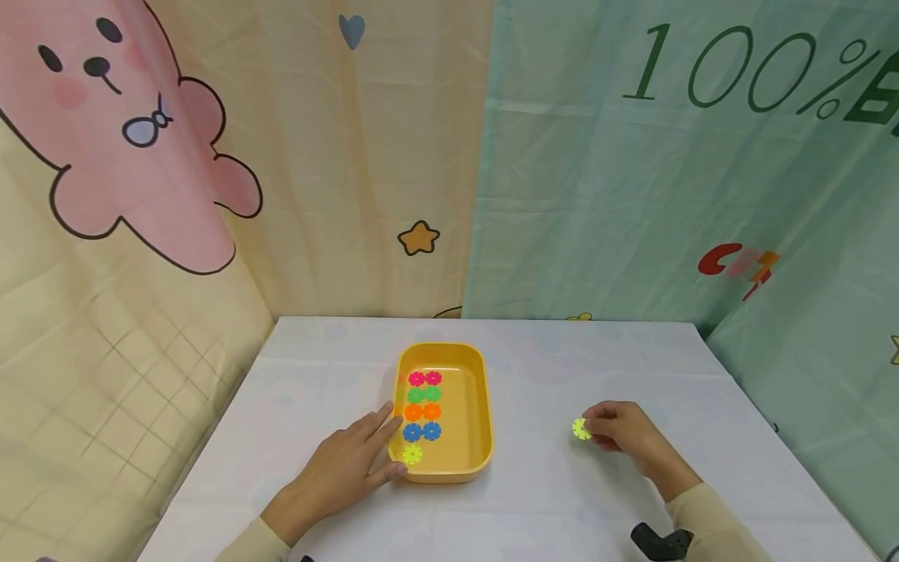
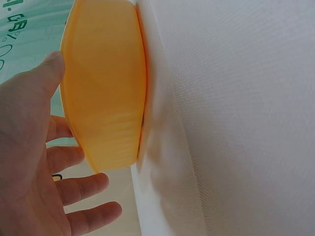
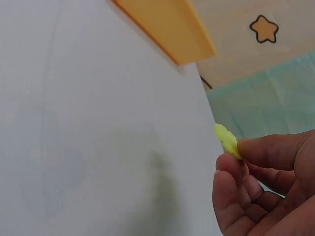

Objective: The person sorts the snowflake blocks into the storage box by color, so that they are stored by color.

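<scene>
My right hand (image 1: 623, 431) pinches a yellow flower-shaped disc (image 1: 580, 428) between thumb and fingers, to the right of the tray. In the right wrist view the same disc (image 3: 227, 140) shows nearly edge-on at the fingertips. My left hand (image 1: 354, 459) rests at the left rim of the yellow tray (image 1: 467, 474), fingers spread. Inside the tray, along its left half, lie pairs of discs: pink (image 1: 424, 378), green (image 1: 424, 394), orange (image 1: 422, 412) and blue (image 1: 422, 431). A single yellow disc (image 1: 412, 454) lies below the blue pair.
A white cloth covers the table (image 1: 541, 499). Printed curtains (image 1: 365, 179) hang behind it and along both sides. A black strap piece (image 1: 660, 542) shows at the right sleeve.
</scene>
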`<action>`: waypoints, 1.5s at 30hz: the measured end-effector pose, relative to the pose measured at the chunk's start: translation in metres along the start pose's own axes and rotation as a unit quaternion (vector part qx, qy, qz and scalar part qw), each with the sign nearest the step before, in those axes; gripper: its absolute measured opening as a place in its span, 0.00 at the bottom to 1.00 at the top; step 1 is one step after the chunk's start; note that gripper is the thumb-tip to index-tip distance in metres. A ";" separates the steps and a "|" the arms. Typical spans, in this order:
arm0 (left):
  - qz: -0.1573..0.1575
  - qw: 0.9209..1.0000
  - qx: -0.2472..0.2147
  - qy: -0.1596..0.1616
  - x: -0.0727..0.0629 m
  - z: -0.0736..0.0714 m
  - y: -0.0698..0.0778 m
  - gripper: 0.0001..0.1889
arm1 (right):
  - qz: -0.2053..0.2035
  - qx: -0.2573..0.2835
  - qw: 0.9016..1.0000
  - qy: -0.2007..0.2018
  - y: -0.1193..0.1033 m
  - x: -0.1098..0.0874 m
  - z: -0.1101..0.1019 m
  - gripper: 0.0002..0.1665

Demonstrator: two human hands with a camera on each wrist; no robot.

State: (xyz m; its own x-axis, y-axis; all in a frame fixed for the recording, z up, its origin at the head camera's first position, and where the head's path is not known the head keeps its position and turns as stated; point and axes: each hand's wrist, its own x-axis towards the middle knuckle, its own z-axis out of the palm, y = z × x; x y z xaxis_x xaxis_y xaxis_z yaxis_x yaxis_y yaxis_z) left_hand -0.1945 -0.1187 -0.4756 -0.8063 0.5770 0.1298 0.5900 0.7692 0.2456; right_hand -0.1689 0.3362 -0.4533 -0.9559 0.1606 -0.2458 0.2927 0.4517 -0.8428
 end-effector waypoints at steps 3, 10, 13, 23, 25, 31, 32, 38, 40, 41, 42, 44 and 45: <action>-0.002 1.000 -0.001 -0.001 0.000 0.000 0.000 0.41 | -0.009 0.034 0.999 -0.022 -0.014 0.000 0.006 0.14; 0.002 1.000 -0.001 0.010 0.000 0.002 -0.001 0.42 | -0.028 0.077 0.995 -0.049 -0.042 0.002 0.019 0.15; 0.003 1.000 -0.002 0.013 -0.001 0.002 -0.001 0.41 | -0.037 0.088 0.993 -0.063 -0.052 0.003 0.024 0.16; 0.000 1.000 -0.001 0.003 0.000 0.001 0.000 0.41 | -0.040 0.084 0.993 -0.071 -0.087 0.013 0.055 0.12; -0.001 1.000 0.001 -0.001 0.000 0.001 0.000 0.42 | -0.041 0.081 0.993 -0.074 -0.093 0.015 0.063 0.11; -0.004 1.000 0.005 -0.005 0.000 0.002 -0.001 0.43 | -0.034 0.070 0.994 -0.082 -0.110 0.027 0.089 0.08; -0.003 1.000 0.005 -0.005 0.000 0.002 -0.002 0.43 | -0.035 0.068 0.993 -0.085 -0.112 0.029 0.094 0.08; -0.001 1.000 0.000 -0.004 0.000 0.003 -0.003 0.42 | -0.045 0.055 0.992 -0.100 -0.120 0.036 0.118 0.06; -0.001 1.000 -0.002 -0.004 -0.001 0.002 -0.003 0.42 | -0.051 0.046 0.992 -0.105 -0.122 0.037 0.126 0.05; -0.001 1.000 -0.003 -0.003 -0.001 0.002 -0.003 0.42 | -0.054 0.041 0.992 -0.107 -0.123 0.037 0.131 0.05; -0.001 1.000 -0.002 -0.003 -0.001 0.002 -0.003 0.42 | -0.057 0.036 0.992 -0.110 -0.124 0.038 0.135 0.05; 0.000 1.000 -0.004 -0.001 -0.001 0.001 -0.003 0.42 | -0.063 0.023 0.991 -0.117 -0.125 0.038 0.143 0.04; 0.000 1.000 -0.004 0.000 -0.001 0.001 -0.003 0.42 | -0.064 0.018 0.991 -0.120 -0.126 0.038 0.146 0.04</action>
State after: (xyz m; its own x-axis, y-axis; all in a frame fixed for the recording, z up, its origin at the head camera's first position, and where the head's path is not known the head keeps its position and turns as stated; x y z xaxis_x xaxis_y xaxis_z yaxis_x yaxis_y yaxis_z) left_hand -0.1953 -0.1214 -0.4777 -0.8064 0.5771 0.1292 0.5896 0.7672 0.2527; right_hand -0.2462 0.1570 -0.4263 -0.9645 -0.1116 -0.2393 0.1718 0.4229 -0.8897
